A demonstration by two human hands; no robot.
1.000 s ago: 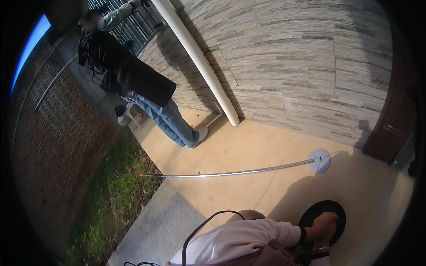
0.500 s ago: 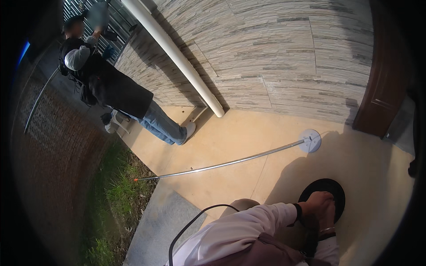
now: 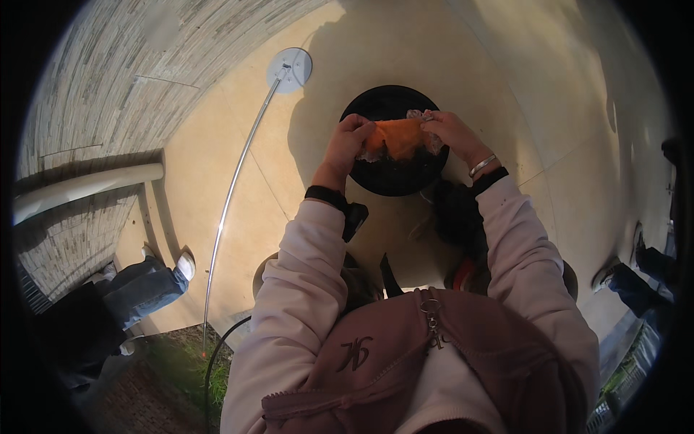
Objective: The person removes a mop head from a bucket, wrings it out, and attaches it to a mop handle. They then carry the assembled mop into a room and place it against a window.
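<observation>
My left hand [image 3: 347, 145] and my right hand [image 3: 454, 136] are stretched out in front of me, closed on the two ends of an orange sheet-like piece [image 3: 399, 134]. Crinkled clear plastic shows at its sides, and whether it is cloth or a packet is hard to tell. A dark, ragged-looking lower edge runs along it. Beneath lies a round black disc [image 3: 394, 182], broad and rimmed, which the orange piece partly covers. Whether the disc is a stool top or a shallow tray cannot be made out.
A thin metal pole [image 3: 233, 184] with a round pale base [image 3: 298, 79] lies left of me on the beige floor. A white pipe [image 3: 87, 192] runs by the stone-clad wall [image 3: 94, 101]. One person's jeans [image 3: 144, 286] show at left, another's legs [image 3: 636, 282] at right.
My view has swung to the right and downward. My hands, together over the black disc before, are now apart with the orange piece stretched between them.
</observation>
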